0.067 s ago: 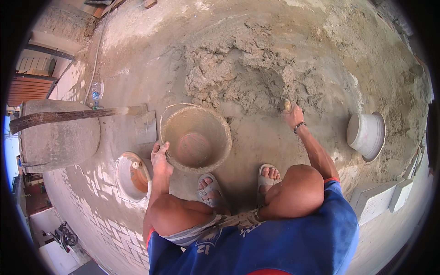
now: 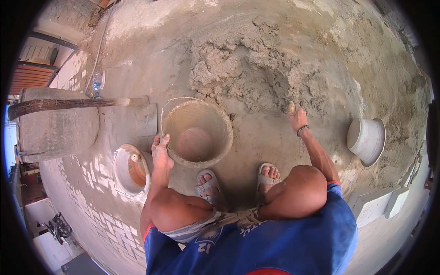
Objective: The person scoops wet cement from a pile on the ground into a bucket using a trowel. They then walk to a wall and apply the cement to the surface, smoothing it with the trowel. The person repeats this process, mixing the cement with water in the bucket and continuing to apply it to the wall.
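Observation:
My left hand [image 2: 161,152] grips the near-left rim of a mortar-crusted bucket [image 2: 214,137] with its wire handle upright at the back. The bucket's inside shows a thin grey coating and a reddish bottom. My right hand [image 2: 298,118] is closed round a short, pale wooden handle [image 2: 292,108] at the near edge of a heap of wet grey mortar [image 2: 243,73]; whatever is on the handle's far end is hidden. My sandalled feet stand just below the bucket and heap.
A long-handled tool [image 2: 64,107] lies across a large grey container [image 2: 59,133] at left, near a plastic bottle [image 2: 96,89] and a small pail [image 2: 132,172]. An upturned pale bucket [image 2: 362,140], white blocks [image 2: 373,206] at right. A motorbike [image 2: 59,227] stands lower left.
The view has tilted slightly, lifting the left side and lowering the right. Both hands keep their grips, with little other visible movement.

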### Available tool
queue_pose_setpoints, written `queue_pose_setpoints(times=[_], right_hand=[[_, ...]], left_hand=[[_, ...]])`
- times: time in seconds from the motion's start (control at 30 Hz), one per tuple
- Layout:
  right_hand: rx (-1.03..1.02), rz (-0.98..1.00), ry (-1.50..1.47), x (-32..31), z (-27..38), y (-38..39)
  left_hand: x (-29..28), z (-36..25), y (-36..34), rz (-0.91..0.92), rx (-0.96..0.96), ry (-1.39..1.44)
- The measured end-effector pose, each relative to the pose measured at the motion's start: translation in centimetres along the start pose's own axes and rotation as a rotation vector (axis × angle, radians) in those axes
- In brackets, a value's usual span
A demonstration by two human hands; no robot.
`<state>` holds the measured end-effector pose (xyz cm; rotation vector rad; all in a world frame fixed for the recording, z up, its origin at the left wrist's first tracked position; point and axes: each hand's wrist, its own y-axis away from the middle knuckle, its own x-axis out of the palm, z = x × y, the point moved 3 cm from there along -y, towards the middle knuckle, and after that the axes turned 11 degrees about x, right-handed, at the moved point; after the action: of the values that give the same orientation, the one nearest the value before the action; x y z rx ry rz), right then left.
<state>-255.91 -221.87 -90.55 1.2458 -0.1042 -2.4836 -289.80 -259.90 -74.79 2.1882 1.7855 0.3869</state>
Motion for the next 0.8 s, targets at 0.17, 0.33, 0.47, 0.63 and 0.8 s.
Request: queue_pose_setpoints(times=[0.17,0.33,0.47,0.63,0.8], right_hand=[[0.005,0.048,0.073,-1.8,0.7,1.4],[-0.107,0.114,0.267,-4.4,2.8,3.7],[-0.257,0.299,0.243,-6.8,9.2,7.3],[-0.444,0.334,0.369,-4.6,15.7,11.9],[-0.926,0.288,0.562,3.6,17.7,15.0]], left_hand=[[0.4,-1.1,0.1,0.081,-0.007,-0.001],[0.9,-0.4,-0.4,-0.005,-0.002,0.017],[2.7,-0.5,0.0,-0.019,0.033,-0.033],[1.2,0.5,-1.4,0.145,0.049,-0.028],[2.3,-0.8,0.0,0.033,0.059,-0.143]])
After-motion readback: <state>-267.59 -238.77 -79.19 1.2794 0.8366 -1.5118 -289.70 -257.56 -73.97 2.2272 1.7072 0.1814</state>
